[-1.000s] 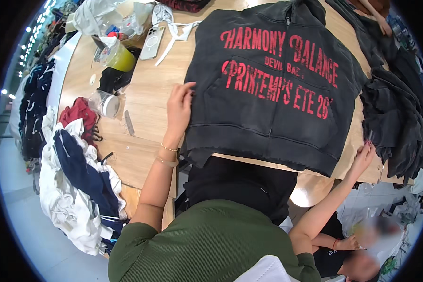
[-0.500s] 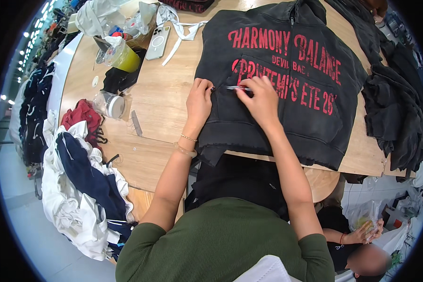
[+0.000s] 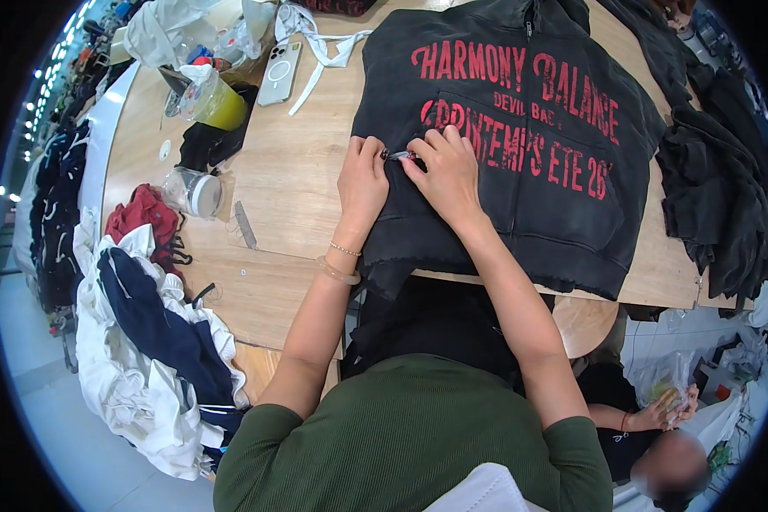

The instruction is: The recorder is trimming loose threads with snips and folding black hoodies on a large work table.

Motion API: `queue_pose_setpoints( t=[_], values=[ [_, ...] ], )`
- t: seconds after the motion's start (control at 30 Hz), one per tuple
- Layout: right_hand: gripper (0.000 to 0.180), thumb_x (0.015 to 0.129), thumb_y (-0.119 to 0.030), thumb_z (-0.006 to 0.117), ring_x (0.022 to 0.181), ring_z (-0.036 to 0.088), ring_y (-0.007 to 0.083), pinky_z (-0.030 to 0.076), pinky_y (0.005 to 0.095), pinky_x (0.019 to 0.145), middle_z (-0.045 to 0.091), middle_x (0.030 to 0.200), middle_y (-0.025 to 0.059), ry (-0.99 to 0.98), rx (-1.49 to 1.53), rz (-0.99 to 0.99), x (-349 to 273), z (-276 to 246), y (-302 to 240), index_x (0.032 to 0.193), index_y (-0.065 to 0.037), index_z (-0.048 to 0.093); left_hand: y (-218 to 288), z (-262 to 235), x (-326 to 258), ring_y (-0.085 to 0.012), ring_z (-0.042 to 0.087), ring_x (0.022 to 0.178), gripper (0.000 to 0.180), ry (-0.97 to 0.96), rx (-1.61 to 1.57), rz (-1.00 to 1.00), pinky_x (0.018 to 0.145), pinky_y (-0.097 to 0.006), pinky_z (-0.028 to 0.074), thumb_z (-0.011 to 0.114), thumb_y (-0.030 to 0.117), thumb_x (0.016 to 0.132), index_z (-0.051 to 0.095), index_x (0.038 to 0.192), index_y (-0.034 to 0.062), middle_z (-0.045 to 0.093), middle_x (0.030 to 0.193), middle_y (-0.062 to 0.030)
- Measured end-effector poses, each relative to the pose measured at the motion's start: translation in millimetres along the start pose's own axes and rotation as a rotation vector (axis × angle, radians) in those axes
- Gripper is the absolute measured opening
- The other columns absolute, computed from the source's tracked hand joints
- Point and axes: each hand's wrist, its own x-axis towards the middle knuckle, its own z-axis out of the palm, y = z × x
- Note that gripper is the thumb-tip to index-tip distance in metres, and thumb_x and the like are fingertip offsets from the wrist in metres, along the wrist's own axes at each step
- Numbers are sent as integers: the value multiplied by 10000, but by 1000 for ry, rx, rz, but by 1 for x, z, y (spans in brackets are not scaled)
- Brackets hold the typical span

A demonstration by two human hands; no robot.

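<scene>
A black hooded zip sweatshirt [image 3: 563, 226] with red lettering and a frayed hem lies spread on the table. At its left edge my left hand [image 3: 364, 183] pinches the fabric between thumb and fingers. Closed on small silver thread snips [image 3: 398, 156], my right hand [image 3: 445, 175] rests over the left side of the sweatshirt. The snips point left, their tip right at the left fingertips. The exact spot where tip and cloth meet is too small to make out.
Left on the wooden table [image 3: 299, 230] are a clear jar [image 3: 198, 193], a cup of yellow-green drink [image 3: 218, 104], a phone [image 3: 279, 75] and a red cloth [image 3: 141, 215]. White and navy garments [image 3: 158, 316] pile at the left edge. Dark clothes [image 3: 712, 200] lie right. Another person [image 3: 623, 418] sits lower right.
My right hand has moved left with the snips, bringing the tip up to my left fingers. My left hand keeps its pinch on the sweatshirt's edge.
</scene>
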Motion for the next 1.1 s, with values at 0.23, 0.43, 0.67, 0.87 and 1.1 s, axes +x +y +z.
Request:
queue_pose_setpoints(
  t=[0.23, 0.43, 0.67, 0.87, 1.1],
  values=[
    [160, 725, -213, 729, 827, 500, 226, 391, 360, 688, 518, 775, 23, 7, -18, -10, 1, 0, -1, 766, -107, 616, 3, -2, -1, -330, 547, 839, 36, 46, -2, -2, 712, -395, 458, 505, 42, 903, 526, 923, 20, 488, 913, -140],
    [202, 783, -200, 713, 813, 567, 212, 439, 365, 713, 612, 891, 50, 167, 333, 399, -8, -79, 24, 886, -53, 621, -1, -51, -16, -308, 545, 816, 41, 28, -152, -49, 681, -372, 444, 513, 20, 891, 537, 900, -11, 518, 931, -132],
    [184, 889, 53, 524, 790, 489, 129, 406, 225, 746, 479, 836, 32, 217, 93, 766, -181, -252, 146, 957, -38, 668, 3, -111, -52, -310, 540, 1103, 375, -416, 41, 250, 921, -373, 435, 562, -97, 756, 630, 1094, 50, 570, 1172, -123],
    [612, 731, 193, 449, 1000, 567, 163, 422, 220, 826, 477, 1304, 68, 18, 39, 877, -224, -254, 135, 1137, -186, 706, -12, -99, -55, -328, 511, 1170, 417, -429, 100, 292, 1014, -409, 388, 545, -104, 732, 646, 1103, 58, 582, 1216, -113],
    [223, 857, 54, 485, 635, 480, 66, 356, 219, 566, 599, 757, 12, 381, 442, 876, -172, -247, 199, 956, -44, 660, -9, -70, 15, -117, 562, 909, 183, -278, -455, -56, 828, -259, 444, 446, 24, 939, 581, 1053, -18, 609, 949, -52]
  ],
)
